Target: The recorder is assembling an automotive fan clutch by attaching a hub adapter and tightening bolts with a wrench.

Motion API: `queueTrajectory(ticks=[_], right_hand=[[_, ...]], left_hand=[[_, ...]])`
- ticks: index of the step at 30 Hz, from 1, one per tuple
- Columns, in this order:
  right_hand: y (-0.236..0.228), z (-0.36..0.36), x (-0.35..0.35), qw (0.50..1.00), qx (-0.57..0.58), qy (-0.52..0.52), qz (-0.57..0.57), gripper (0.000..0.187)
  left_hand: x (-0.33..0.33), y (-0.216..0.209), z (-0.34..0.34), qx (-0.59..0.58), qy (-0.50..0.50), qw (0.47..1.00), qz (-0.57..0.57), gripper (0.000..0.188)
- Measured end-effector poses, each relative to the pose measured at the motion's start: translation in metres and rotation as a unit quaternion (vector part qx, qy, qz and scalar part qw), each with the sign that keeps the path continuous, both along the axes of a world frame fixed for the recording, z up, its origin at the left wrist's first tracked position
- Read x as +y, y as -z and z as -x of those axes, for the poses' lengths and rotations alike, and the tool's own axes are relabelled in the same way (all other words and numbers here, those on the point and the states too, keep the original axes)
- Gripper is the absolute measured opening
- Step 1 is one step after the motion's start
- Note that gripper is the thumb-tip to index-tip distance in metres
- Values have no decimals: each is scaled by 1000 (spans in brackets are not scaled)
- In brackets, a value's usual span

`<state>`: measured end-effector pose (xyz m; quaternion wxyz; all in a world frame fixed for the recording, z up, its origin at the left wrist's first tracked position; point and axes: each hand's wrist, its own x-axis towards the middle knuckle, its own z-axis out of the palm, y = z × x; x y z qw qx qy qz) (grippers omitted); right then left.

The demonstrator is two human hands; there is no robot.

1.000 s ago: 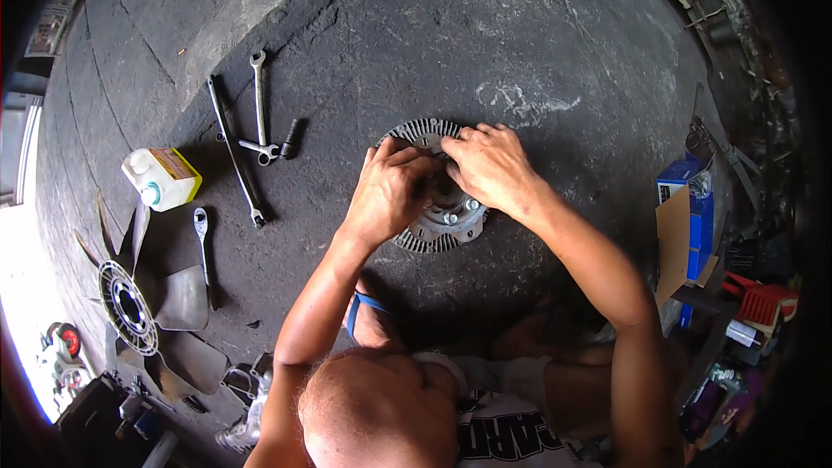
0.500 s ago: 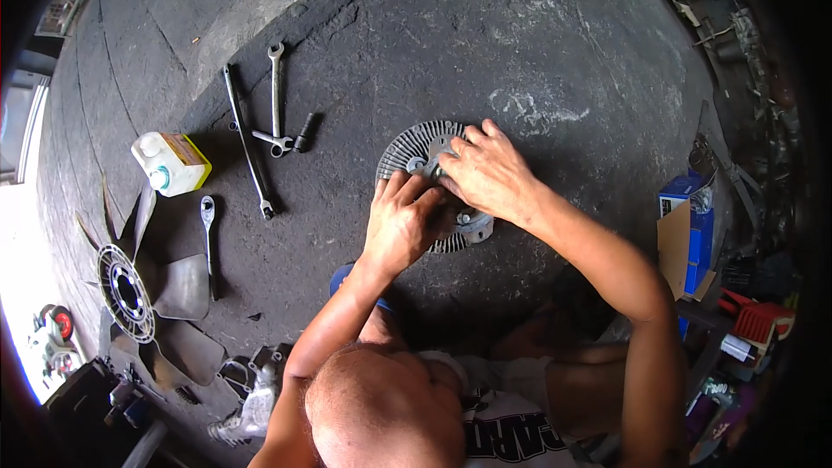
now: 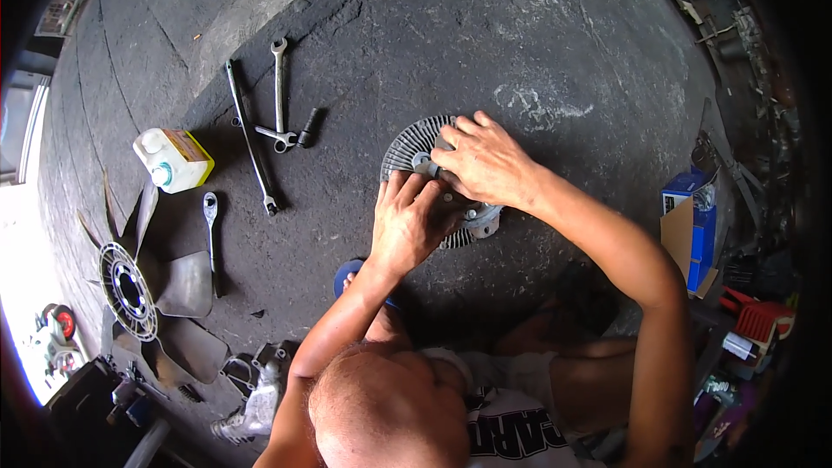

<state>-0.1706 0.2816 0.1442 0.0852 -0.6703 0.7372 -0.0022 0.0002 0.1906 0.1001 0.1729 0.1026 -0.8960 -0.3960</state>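
— While we crouch over the dark, stained floor [image 3: 537,43], where does the finned part sit?

— It lies flat on the floor right in front of us, the round finned fan clutch [image 3: 414,146] with its metal hub [image 3: 481,218] facing up. Both our hands are on it.

— What is the left hand [image 3: 406,224] doing?

— It presses down on the near side of the clutch, palm down, fingers spread flat over the fins and hub. It is not closed around anything.

— And the right hand [image 3: 485,160]?

— It lies across the far side, fingers curled onto the middle of the clutch. Whether they pinch something small there, we cannot tell; the hand hides it.

— What lies off to our left?

— A long breaker bar [image 3: 250,139], a combination wrench [image 3: 278,82] beside it, a shorter wrench [image 3: 276,136] crossing near a black socket [image 3: 308,126], all close together and well apart from the clutch. Further left stands a white jug with a yellow label [image 3: 173,159], then another wrench [image 3: 211,230], and a grey plastic fan [image 3: 143,282] with wide blades near the edge.

— And on the right?

— A blue carton [image 3: 693,225] by the wall, well away from our hands.
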Motion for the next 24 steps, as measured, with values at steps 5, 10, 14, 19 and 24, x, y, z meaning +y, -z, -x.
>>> queueTrajectory(ticks=[5,10,14,19,24], right_hand=[[-4,-3,-3,999,33,6,-34,25],[7,4,1,1000,20,-12,-10,25],[-9,-4,1,997,-3,71,6,26],[-28,-21,53,997,-63,1,-53,31],[-3,-33,66,999,-41,8,-13,25]], left_hand=[[2,5,0,35,-8,999,18,39],[5,7,3,12,-8,1000,-6,38],[2,13,0,18,-12,1000,1,40],[0,7,2,36,50,997,39,39],[-1,13,2,30,2,999,28,38]])
